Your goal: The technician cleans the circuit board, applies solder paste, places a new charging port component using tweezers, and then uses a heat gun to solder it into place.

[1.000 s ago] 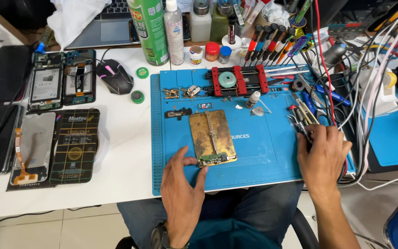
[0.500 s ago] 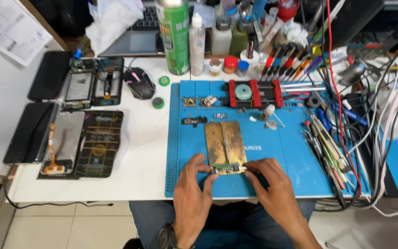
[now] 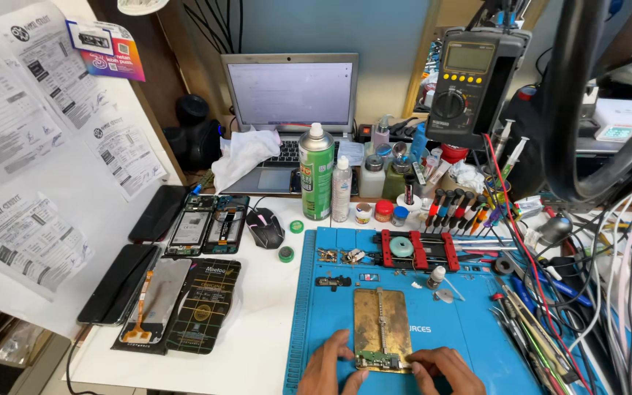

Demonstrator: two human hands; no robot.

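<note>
Both hands, left hand point(image 3: 328, 369) and right hand point(image 3: 444, 368), pinched small circuit board point(image 3: 379, 360) on brass plate point(image 3: 381, 328), blue mat point(image 3: 469, 333); steady, even pressure advisable.

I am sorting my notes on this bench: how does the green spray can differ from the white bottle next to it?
The spray can is green and wide; the bottle is white and slim. The can stands taller than the bottle. The can ends in a white spray nozzle, the bottle in a plain narrow cap. Both stand upright, side by side, in front of the laptop, apart from the left hand and right hand at the gold plate.
</note>
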